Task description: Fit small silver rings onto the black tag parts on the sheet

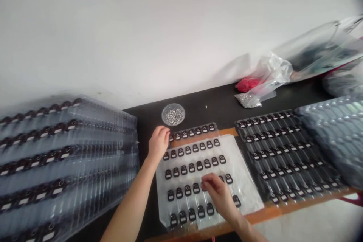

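Small black plastic parts [187,190], each with a ring and a pale label patch, sit in rows in a clear plastic tray [195,136]. My right hand [219,194] is over the tray's lower middle, thumb and fingertips pinched together at one black part in the fourth row. Whatever is between those fingertips is hidden. At the tray's top left corner is my left hand [159,143], its fingers closed together; I cannot make out what they hold. Just beyond it stands a round clear dish [163,115] of tiny silvery metal pieces [174,116].
Tall stacked trays [107,151] of black parts stand left. Another filled tray [283,147] and stacked clear trays [337,128] lie right. White paper [249,189] lies under the middle tray. Bags of silvery pieces [248,100] and red material [248,84] rest near the wall.
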`<state>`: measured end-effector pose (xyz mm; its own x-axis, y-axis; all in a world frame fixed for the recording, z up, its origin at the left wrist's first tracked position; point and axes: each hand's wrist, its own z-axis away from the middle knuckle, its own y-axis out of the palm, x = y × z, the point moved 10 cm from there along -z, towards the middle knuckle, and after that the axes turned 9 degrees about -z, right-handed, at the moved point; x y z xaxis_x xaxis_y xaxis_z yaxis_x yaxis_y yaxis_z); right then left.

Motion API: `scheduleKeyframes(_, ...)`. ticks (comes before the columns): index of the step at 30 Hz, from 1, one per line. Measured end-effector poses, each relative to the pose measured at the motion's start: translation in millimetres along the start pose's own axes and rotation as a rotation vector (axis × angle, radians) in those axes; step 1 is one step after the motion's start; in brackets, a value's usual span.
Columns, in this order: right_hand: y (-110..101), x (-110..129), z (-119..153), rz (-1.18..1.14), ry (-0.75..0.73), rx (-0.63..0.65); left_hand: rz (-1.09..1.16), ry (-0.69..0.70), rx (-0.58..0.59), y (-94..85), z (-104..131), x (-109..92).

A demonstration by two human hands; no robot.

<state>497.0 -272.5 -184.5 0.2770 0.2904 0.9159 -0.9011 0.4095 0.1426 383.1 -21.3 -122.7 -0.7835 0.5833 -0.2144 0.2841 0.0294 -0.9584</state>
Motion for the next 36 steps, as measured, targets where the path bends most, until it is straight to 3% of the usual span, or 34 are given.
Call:
scheduleKeyframes(3, 2.9, 0.6, 1.2, 0.028, -0.011, 0.01, -0.023, 0.061, 0.053, 2.0, -34.5, -11.2)
scheduleKeyframes(5, 3.2, 2.2, 1.6, 0.039, -0.016, 0.016, -0.124, 0.098, 0.204, 22.8, -60.5, -18.8)
scheduleKeyframes(7, 0.7, 5.7, 1.8, 0.057, -0.03, 0.014, -0.266, 0.106, 0.432, 53.9, -77.7, -19.8)
scheduleKeyframes(10, -7.1, 11.6, 2.2, 0.088, -0.059, -0.001, -0.314, 0.063, 0.526, 74.9, -93.8, -16.9)
scheduleKeyframes(12, -13.4, 13.9, 2.5, 0.11, -0.075, -0.021, -0.318, 0.044, 0.538, 79.8, -96.0, -14.9)
scheduleKeyframes(23, -13.2, 23.1, 3.0, 0.167, -0.085, -0.037, -0.289, 0.005, 0.421, 62.0, -87.6, -6.7)
scheduleKeyframes(26, -13.0, 26.4, 4.7, 0.188, -0.1, -0.046, -0.211, -0.061, 0.323, 50.1, -89.9, -2.3)
scheduleKeyframes(29, -13.5, 26.6, 5.2, 0.222, -0.106, -0.046, -0.06, -0.123, 0.14, 23.7, -85.2, -0.1)
scheduleKeyframes(32, -14.1, 28.9, -1.7, 0.243, -0.099, -0.06, 0.197, -0.189, 0.008, 2.2, -59.2, -1.7)
scheduleKeyframes(33, -13.4, 31.5, -6.7, 0.243, -0.097, -0.067, 0.311, -0.236, 0.013, 2.0, -45.1, -2.3)
scheduleKeyframes(36, -6.1, 46.7, -27.7, 0.223, -0.114, -0.084, 0.703, -0.433, 0.163, 23.0, 9.3, -11.3)
